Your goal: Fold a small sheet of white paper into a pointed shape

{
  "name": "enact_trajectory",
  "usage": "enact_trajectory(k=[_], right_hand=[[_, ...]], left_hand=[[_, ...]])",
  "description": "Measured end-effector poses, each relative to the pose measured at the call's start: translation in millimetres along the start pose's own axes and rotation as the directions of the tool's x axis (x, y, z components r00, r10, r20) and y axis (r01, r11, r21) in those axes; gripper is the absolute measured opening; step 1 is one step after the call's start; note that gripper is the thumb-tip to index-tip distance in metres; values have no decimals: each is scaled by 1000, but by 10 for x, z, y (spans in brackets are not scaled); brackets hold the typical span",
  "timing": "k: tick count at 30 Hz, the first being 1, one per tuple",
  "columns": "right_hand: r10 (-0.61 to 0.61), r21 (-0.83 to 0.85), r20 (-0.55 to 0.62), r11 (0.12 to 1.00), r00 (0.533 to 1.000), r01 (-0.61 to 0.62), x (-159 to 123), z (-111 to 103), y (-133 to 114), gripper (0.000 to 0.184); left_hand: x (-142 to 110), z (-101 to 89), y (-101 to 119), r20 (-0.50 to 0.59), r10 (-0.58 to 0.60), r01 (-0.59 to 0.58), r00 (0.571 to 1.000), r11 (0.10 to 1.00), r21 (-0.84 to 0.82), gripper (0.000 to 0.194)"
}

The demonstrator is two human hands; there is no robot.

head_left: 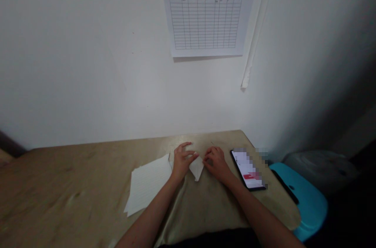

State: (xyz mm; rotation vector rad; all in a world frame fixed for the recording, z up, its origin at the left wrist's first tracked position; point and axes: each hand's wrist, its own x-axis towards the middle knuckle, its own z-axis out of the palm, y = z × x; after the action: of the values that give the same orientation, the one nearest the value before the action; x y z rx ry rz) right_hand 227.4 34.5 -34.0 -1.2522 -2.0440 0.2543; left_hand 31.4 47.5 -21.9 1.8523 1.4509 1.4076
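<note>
A small piece of folded white paper [196, 169], roughly kite-shaped with a point towards me, lies on the table between my two hands. My left hand [182, 161] holds its upper left edge between thumb and index finger, while another finger stretches out above. On the other side, my right hand [216, 162] has its fingers curled in at the paper's right corner and pinches it there. The fingertips partly cover the paper's upper edges. Left of my left forearm is a stack of loose lined white sheets [149, 185], partly hidden behind that arm.
A smartphone [248, 170] with a lit screen lies right of my right hand. The brownish table [88, 185] meets a white wall, where a printed table sheet [207, 21] hangs. Beyond the table's right edge stands a turquoise plastic object [308, 197].
</note>
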Motion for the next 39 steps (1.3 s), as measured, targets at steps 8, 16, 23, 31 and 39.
enact_trajectory(k=[8,16,23,31,39], right_hand=[[20,-82,37,997,999,-17,-14,-37,-26,10],[101,-82,-3,992,995,-101,11,-80,27,10],[155,-65,-49,985,987,-158,24,-161,101,14],[153,-64,-40,986,987,-156,16,-136,115,15],[135,-92,-7,987,991,-135,5,-95,85,13]], left_hand=[[-12,6,-24,-6,23,-22,1000,999,49,12],[62,-133,-65,17,54,-56,998,991,122,16],[91,-229,-152,234,48,-118,971,948,296,12],[64,-213,-105,307,17,-125,952,933,336,16],[29,-167,-103,341,-17,-99,940,943,319,15]])
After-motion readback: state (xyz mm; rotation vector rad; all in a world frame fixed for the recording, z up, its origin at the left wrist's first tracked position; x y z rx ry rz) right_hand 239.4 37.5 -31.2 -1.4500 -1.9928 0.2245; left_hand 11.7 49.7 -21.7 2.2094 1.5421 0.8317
